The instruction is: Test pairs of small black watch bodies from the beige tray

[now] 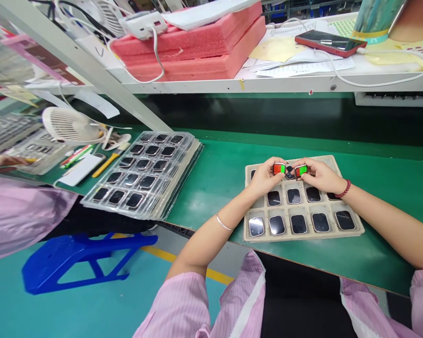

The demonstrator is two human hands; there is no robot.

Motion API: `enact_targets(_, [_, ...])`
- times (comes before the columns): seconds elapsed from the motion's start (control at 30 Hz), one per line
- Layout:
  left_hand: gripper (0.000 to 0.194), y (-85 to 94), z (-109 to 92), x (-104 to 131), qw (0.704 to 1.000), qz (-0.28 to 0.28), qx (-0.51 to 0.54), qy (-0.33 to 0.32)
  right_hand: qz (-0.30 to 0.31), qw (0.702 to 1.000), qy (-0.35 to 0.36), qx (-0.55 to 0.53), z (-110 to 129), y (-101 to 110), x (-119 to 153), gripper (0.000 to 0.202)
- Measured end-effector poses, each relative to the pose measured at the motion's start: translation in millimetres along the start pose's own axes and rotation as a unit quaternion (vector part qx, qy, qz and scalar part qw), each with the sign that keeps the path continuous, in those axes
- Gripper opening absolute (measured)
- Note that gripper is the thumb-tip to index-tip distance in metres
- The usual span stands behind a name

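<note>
L hand (264,177) pinched red-green piece (279,168), R hand (319,176) pinched 2nd piece (301,170), held up close over tan tray (354,230) on green counter (218,183), prob for better look.

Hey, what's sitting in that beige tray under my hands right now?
The beige tray holds dark glossy watch-like pieces, one per pocket. The left hand and right hand cover its far row, hiding those pockets.

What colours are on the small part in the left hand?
Red and green, on the small part in the left hand; head view.
</note>
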State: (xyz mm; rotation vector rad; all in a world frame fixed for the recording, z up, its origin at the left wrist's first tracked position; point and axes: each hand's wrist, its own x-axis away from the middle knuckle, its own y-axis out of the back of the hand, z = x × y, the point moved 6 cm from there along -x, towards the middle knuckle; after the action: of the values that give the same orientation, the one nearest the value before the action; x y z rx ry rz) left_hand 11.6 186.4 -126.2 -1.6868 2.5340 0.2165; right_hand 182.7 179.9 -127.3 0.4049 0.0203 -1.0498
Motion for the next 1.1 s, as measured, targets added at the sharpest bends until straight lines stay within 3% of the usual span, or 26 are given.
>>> enact_targets(0.2, [0.042, -0.9, 4, -1, 1.000, 0.015, 0.013, 0.004, 0.006, 0.999, 0.002, -0.046, 1, -1, -2, 0.037])
enact_targets(0.43, [0.038, -0.5, 3, -1, 1.000, 0.013, 0.014, -0.008, -0.013, 1.000, -0.018, 0.021, 1, 2, 0, 0.028])
enact_targets(0.67, [0.038, -1.6, 4, 1, 0.998, 0.021, 0.037, 0.040, -0.022, 0.997, -0.049, -0.055, 3, 2, -1, 0.015])
enact_targets(1.1, [0.038, 1.6, 1, 2, 0.998, -0.001, -0.010, 0.065, -0.025, 0.992, -0.087, -0.083, 11, 4, 0, 0.023])
